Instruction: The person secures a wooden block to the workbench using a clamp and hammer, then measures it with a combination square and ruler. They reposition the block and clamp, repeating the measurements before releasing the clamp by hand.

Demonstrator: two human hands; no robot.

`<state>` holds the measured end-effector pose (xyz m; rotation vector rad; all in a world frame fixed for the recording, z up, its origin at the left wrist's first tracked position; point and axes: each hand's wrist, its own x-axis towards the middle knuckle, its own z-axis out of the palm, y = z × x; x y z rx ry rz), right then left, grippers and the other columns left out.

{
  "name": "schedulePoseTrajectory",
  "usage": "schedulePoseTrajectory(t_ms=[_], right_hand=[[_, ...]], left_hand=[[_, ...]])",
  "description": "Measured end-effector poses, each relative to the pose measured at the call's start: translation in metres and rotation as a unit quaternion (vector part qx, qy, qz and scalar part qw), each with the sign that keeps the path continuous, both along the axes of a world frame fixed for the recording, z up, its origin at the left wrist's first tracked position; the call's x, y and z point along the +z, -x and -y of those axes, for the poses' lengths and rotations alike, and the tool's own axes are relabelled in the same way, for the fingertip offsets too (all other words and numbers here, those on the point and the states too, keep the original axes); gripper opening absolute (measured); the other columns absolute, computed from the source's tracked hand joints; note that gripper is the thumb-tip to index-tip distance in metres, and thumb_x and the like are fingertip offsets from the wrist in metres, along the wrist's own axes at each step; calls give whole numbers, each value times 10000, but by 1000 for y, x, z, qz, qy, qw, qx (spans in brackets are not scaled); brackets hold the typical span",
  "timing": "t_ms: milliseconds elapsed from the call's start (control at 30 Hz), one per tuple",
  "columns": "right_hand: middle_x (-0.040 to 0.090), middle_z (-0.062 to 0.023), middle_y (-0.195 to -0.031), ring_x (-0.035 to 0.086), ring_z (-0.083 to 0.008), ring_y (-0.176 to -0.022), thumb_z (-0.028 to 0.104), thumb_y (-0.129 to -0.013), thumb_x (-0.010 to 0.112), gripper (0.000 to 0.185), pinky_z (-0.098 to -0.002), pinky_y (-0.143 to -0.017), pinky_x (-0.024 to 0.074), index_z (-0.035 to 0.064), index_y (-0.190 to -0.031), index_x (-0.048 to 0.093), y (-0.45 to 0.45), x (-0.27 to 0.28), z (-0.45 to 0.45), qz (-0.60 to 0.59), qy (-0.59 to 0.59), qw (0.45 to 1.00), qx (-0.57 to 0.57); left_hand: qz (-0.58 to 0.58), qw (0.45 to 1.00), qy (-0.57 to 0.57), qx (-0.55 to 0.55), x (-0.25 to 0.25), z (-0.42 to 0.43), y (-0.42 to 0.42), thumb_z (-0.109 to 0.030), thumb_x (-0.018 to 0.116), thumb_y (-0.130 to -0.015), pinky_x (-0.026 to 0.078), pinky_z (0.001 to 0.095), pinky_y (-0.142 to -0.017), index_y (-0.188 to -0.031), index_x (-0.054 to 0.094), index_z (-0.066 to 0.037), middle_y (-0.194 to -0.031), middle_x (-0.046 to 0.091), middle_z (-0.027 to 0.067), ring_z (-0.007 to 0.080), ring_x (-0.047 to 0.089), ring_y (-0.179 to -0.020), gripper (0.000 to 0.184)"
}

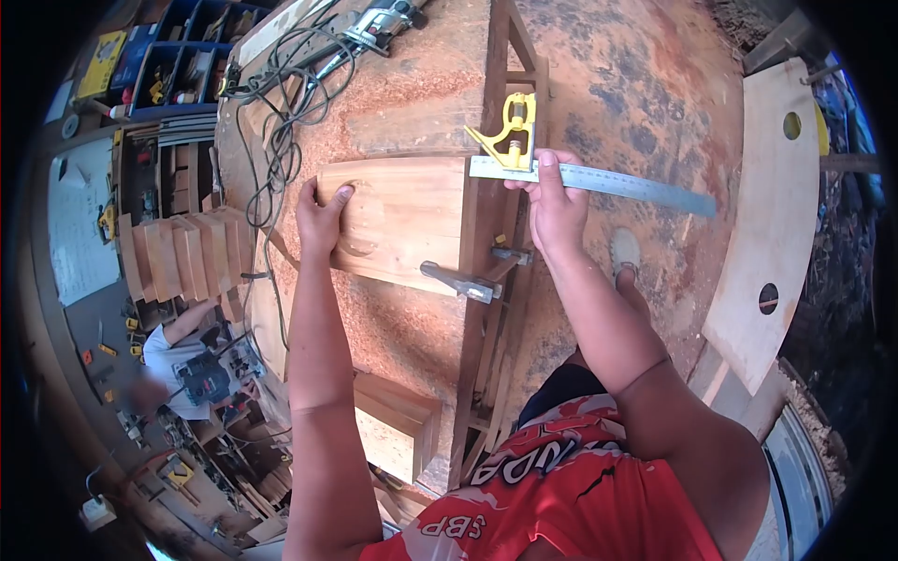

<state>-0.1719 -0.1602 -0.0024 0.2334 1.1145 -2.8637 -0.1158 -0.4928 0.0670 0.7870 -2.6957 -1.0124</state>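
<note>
A wooden board (412, 210) lies on the sawdust-covered workbench, with a rounded recess cut in its face near the left end. My left hand (321, 220) grips that end, thumb on top by the recess and fingers over the far edge. In my right hand (556, 201) is a combination square (608, 182) with a yellow head and a steel rule. The rule's near end meets the board's right edge, and its other end sticks out past the bench. A metal clamp (460, 280) sits at the board's lower right corner.
A corded power tool (374, 28) and tangled black cable (290, 112) lie on the bench's upper part. Stacked boards (393, 421) are nearer my body. Another person (187, 360) works at the left beside wooden pieces (187, 252). A panel with holes (767, 234) stands at right.
</note>
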Motion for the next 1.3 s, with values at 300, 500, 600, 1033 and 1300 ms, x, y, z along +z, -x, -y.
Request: schedulePoseTrajectory(t_ms=[300, 500, 600, 1033, 1300], right_hand=[[663, -122, -875, 667, -183, -709, 225, -1033, 509, 215, -325, -678, 579, 10, -1036, 530, -2, 5, 1, -1, -2, 1000, -12], [651, -126, -888, 658, -179, -721, 212, -1028, 520, 212, -353, -678, 589, 2, -1047, 529, -4, 4, 5, -2, 23, 1000, -7], [644, -130, -894, 650, -180, -726, 211, -1028, 519, 205, -364, -681, 593, 6, -1044, 529, -2, 1, 5, 3, 19, 1000, -10], [628, -144, -965, 634, -199, -773, 180, -1026, 505, 189, -374, -695, 575, -2, -1076, 514, -1, 11, -2, 29, -4, 999, -15], [608, -135, -943, 615, -198, -750, 197, -1031, 491, 215, -358, -691, 556, -10, -1089, 490, 4, 3, -21, 38, -50, 998, -23]], left_hand=[[5, 1000, -2, 3, 5, -5, 0, -219, 823, -789, 513, 321, -831, -1194, 569, 55, -1039, 680, 156, 204, 640, -913, 552], [6, 1000, 9, 8, 4, -5, 1, -232, 826, -777, 522, 328, -836, -1220, 561, 60, -1049, 681, 169, 215, 650, -926, 593], [10, 999, 35, 9, 4, -2, 1, -250, 828, -770, 527, 333, -827, -1222, 562, 53, -1047, 683, 172, 225, 655, -929, 606], [11, 1000, -10, 25, 8, -7, -1, -266, 851, -743, 526, 362, -892, -1259, 543, 50, -1128, 660, 200, 269, 656, -1017, 679], [37, 999, 14, 38, 6, -2, 2, -266, 880, -705, 491, 359, -973, -1311, 522, 22, -1224, 609, 189, 277, 603, -1115, 761]])
